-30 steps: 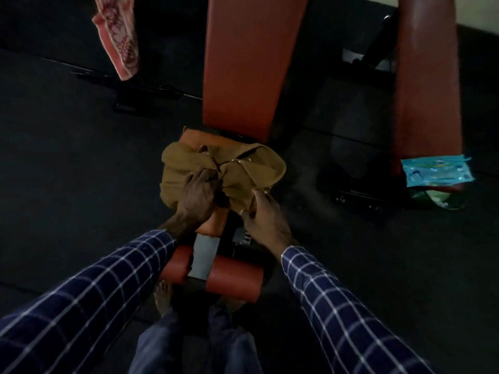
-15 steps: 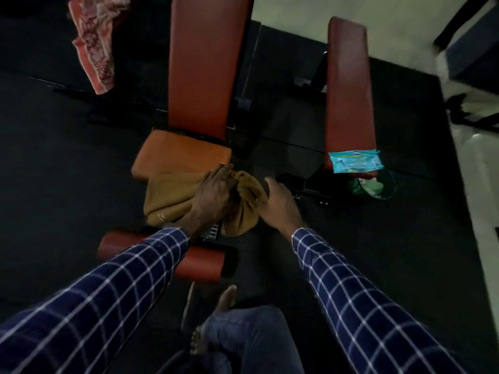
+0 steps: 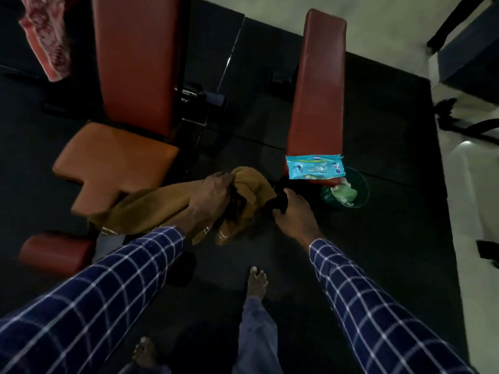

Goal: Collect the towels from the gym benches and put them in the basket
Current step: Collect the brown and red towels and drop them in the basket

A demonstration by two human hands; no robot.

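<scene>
towel (image 3: 151,206) hangs bunched in left grip (image 3: 210,195), fingers curled round it, tail draped over bench (image 3: 113,160) seat corner. right grip (image 3: 294,211) curls at its far end; can't tell if it holds. basket (image 3: 367,191) near, on the right. risk: loose tail snags on seat edge or drags on floor.

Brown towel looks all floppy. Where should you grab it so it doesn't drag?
Take the loose tail of the brown towel, the end that trails by the near corner of the orange seat pad. Come down from above and pinch a bunch of cloth, because that end droops slack with nothing holding it. The left hand grips only the bunched middle.
</scene>
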